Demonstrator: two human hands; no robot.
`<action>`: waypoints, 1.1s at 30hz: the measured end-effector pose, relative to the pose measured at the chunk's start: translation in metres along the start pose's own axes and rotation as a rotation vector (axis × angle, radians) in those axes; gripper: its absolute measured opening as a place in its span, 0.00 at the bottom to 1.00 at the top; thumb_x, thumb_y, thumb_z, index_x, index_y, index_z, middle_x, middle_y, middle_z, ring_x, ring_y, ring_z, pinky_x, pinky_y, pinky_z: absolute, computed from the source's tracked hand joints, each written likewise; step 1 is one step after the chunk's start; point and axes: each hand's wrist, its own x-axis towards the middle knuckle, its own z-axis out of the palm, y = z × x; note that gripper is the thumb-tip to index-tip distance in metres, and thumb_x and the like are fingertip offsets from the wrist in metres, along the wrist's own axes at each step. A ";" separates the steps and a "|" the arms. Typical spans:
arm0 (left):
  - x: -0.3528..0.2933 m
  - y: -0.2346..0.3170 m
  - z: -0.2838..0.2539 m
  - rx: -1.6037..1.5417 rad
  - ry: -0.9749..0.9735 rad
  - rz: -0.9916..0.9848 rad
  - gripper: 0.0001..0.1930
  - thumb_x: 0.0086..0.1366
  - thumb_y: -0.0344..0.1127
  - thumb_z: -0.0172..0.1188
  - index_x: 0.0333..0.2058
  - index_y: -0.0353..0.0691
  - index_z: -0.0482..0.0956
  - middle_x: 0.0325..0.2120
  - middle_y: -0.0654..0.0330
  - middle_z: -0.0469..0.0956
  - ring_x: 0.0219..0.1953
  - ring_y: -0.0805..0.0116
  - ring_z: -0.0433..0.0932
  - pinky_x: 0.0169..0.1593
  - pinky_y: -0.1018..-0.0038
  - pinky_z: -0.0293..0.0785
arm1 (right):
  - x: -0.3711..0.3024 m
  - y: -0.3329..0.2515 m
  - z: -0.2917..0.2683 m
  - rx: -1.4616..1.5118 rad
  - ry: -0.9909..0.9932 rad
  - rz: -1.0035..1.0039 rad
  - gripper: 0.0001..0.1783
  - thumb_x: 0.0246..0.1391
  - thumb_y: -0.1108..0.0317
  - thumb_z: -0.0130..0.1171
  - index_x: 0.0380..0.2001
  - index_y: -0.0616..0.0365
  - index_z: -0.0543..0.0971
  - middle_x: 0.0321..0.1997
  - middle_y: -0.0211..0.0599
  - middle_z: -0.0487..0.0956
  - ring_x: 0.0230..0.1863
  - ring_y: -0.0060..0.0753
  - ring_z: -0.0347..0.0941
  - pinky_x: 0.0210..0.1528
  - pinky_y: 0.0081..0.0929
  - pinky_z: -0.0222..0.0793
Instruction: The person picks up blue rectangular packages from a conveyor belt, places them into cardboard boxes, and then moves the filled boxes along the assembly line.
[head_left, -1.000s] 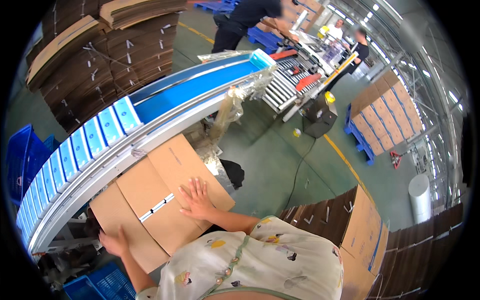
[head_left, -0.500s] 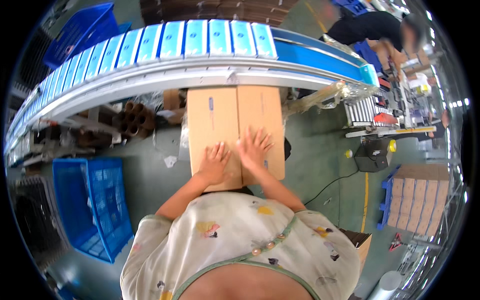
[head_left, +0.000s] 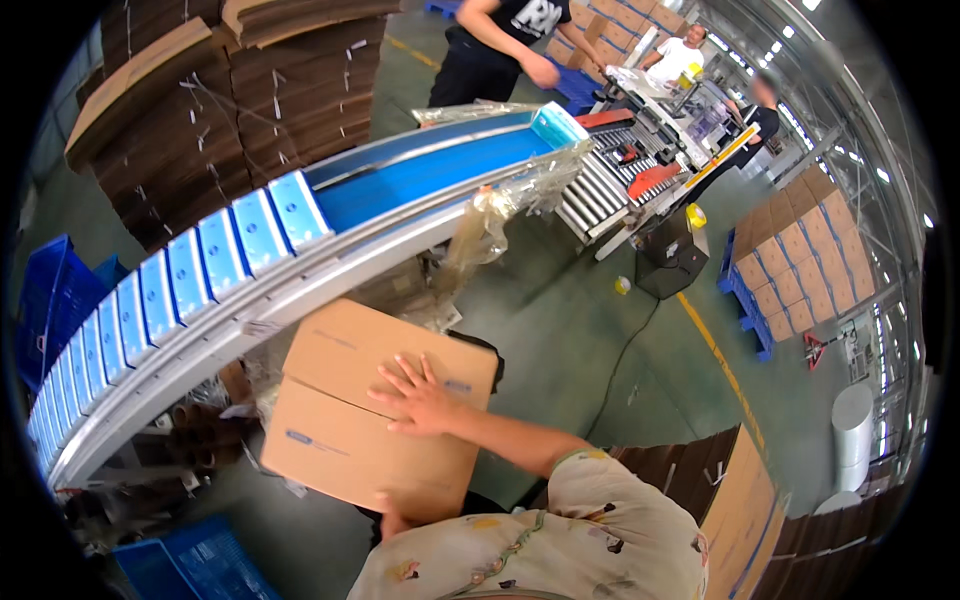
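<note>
A closed brown cardboard box point(head_left: 345, 415) lies in front of me, close to the conveyor, with a seam between its two top flaps. My right hand point(head_left: 420, 402) rests flat on the top beside that seam, open, fingers spread. At the near edge of the box, my left hand point(head_left: 394, 522) touches the cardboard; a thumb or finger shows, and my shirt and the box hide the rest. Beyond the box runs a conveyor with a blue belt point(head_left: 420, 180), carrying a row of blue-and-white packs point(head_left: 222, 250). One similar pack point(head_left: 558, 128) stands at the belt's far end.
Stacks of flattened cartons point(head_left: 160, 130) stand behind the conveyor. A roller table point(head_left: 600, 190) is at the far right, with people around it. A pallet of boxes point(head_left: 800, 265) stands farther right. Blue crates point(head_left: 200, 562) are at lower left; a cable point(head_left: 620, 370) crosses the floor.
My view has swung to the right, bringing the roller table and co-workers more into sight. My right hand stays on the box top; my left hand has gone from the top to the near edge.
</note>
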 end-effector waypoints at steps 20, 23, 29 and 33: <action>0.173 0.133 0.044 1.981 0.755 0.231 0.22 0.64 0.49 0.36 0.47 0.41 0.67 0.34 0.42 0.74 0.40 0.44 0.71 0.44 0.57 0.66 | -0.173 0.190 0.207 0.745 0.242 0.993 0.23 0.60 0.55 0.34 0.36 0.67 0.69 0.37 0.47 0.70 0.39 0.38 0.64 0.47 0.38 0.57; 0.170 0.161 0.007 2.181 0.671 0.168 0.23 0.65 0.48 0.33 0.49 0.39 0.66 0.43 0.46 0.71 0.47 0.50 0.68 0.48 0.59 0.66 | -0.111 0.132 0.225 2.016 0.395 1.169 0.37 0.56 0.39 0.29 0.57 0.58 0.60 0.59 0.36 0.62 0.59 0.36 0.56 0.59 0.28 0.51; 0.181 0.154 0.027 2.009 0.742 0.063 0.31 0.63 0.56 0.29 0.42 0.34 0.71 0.36 0.40 0.73 0.40 0.42 0.71 0.44 0.56 0.66 | -0.102 0.157 0.153 1.689 0.120 1.598 0.38 0.55 0.38 0.30 0.56 0.60 0.61 0.57 0.44 0.63 0.58 0.40 0.57 0.59 0.38 0.51; 0.181 0.089 0.098 1.954 0.573 0.070 0.32 0.63 0.57 0.29 0.41 0.33 0.72 0.36 0.39 0.73 0.40 0.42 0.72 0.45 0.55 0.65 | -0.159 0.193 0.060 1.733 0.383 1.449 0.36 0.57 0.41 0.29 0.54 0.62 0.62 0.53 0.43 0.67 0.53 0.41 0.64 0.54 0.38 0.59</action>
